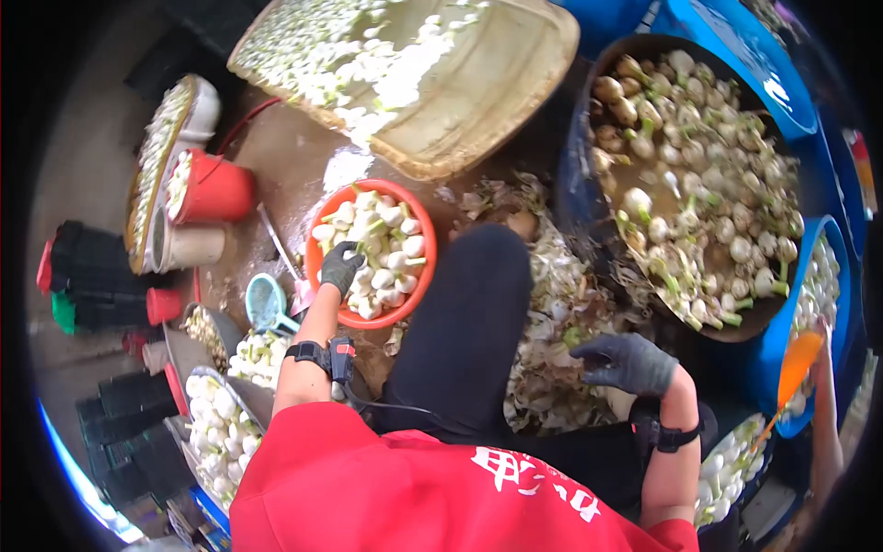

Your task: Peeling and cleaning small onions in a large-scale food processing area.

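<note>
My left hand (343,268), in a dark work glove, reaches over the near left rim of an orange-red plastic basin (429,259). Its fingers are at the peeled white bulbs (384,279) with short green stems, which look like fresh garlic; whether it grips one is hidden. To the right, my right hand (629,363), also gloved, hovers above a heap of pale peelings (562,324). Its fingers are bent and apart, with nothing visible between them. Beyond that hand stands a wide dark tub (600,65) of unpeeled bulbs (710,165) in brownish water.
A large cream tub (497,76) holds many white bulbs at the back. On the left are a red bucket (224,186), a light-blue dipper (266,301) and containers of bulbs. Blue tubs (752,55) line the right, where another person's arm (824,407) shows beside an orange paddle-shaped object (799,366).
</note>
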`<state>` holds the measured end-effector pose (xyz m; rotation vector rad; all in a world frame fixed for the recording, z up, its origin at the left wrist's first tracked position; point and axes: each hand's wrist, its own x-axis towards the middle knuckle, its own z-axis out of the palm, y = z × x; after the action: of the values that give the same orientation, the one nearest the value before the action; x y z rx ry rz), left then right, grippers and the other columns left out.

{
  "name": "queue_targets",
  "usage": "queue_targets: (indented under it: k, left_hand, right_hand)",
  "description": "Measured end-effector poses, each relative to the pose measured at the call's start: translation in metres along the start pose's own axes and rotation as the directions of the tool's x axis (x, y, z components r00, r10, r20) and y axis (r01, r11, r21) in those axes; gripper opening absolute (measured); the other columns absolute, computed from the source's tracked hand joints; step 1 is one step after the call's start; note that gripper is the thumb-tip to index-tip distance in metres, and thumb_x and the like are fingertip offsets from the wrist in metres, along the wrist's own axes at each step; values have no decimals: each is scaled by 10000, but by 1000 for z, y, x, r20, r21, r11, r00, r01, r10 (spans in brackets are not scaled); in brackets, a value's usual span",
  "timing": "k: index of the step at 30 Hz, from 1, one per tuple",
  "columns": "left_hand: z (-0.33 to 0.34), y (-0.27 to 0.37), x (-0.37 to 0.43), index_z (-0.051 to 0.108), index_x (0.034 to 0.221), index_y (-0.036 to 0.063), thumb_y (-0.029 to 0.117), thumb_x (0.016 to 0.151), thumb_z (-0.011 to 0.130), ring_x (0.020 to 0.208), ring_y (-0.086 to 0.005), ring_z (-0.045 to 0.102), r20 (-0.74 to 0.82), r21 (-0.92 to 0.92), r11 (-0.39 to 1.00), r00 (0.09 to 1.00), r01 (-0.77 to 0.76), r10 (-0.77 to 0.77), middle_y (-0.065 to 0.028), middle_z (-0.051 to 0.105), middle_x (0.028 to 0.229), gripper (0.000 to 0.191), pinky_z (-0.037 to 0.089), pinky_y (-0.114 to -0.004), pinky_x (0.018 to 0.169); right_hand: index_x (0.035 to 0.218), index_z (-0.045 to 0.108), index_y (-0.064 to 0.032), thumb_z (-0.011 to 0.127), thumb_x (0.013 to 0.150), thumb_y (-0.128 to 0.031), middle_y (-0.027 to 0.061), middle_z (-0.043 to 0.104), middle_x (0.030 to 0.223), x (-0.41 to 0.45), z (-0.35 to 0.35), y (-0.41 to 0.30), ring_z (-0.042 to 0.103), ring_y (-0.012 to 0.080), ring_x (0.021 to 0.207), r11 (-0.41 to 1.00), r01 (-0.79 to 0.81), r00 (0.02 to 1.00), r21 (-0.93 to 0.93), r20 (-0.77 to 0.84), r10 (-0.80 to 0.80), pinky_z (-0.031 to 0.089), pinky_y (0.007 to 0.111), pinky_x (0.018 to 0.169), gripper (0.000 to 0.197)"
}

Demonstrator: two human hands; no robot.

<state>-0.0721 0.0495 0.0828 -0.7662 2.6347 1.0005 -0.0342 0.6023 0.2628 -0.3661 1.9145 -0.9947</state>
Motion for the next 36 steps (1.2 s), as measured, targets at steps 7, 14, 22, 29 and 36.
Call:
queue_targets:
  k: [7, 14, 22, 29, 36]
  left_hand:
    - [-36, 28, 48, 615, 1066, 42, 152, 726, 704, 904, -270, 603, -183, 436, 881, 940, -184, 287, -159, 622, 1002, 368, 465, -351, 831]
    - [96, 468, -71, 608, 1108, 67, 0, 782, 596, 1062, -195, 555, 504, -200, 265, 133, -943, 853, -94, 583, 1135, 333, 434, -302, 916]
    - [281, 480, -41, 612, 1079, 110, 264, 755, 662, 983, -250, 563, 936, 8, -155, -47, -988, 348, -130, 587, 1122, 362, 446, -373, 888]
    - [183, 503, -130, 507, 1082, 45, 308, 908, 539, 965, -252, 600, 909, -417, 715, 277, 561, 312, -114, 608, 1037, 317, 518, -433, 860]
    - [174, 459, -189, 468, 1191, 30, 321, 919, 515, 1082, -228, 537, 853, -409, 365, 208, 837, 478, -116, 553, 1173, 402, 410, -351, 992]
  right_hand:
    - [1112, 620, -118, 668, 771, -411, 146, 647, 995, 34, -13, 4, 611, 309, 923, 959, 254, 965, -125, -39, -260, 474, 369, 813, 452]
    - [1130, 605, -75, 679, 793, -379, 106, 666, 968, -25, -46, 9, 637, 200, 808, 957, 244, 955, 156, 135, -265, 500, 309, 727, 460]
    - [1149, 596, -47, 643, 855, -214, 35, 652, 939, -50, -65, 27, 604, 78, 728, 667, 646, 763, 372, -288, -578, 501, 248, 665, 341]
    - [747, 677, -46, 713, 751, -178, 86, 644, 722, -48, -84, 49, 616, 220, 647, 892, 405, 54, -202, -968, -244, 486, 308, 603, 137]
    - [835, 643, -96, 690, 714, -133, 71, 642, 877, -25, -78, 27, 623, 241, 757, 920, 149, -187, -363, -924, -334, 503, 336, 664, 135]
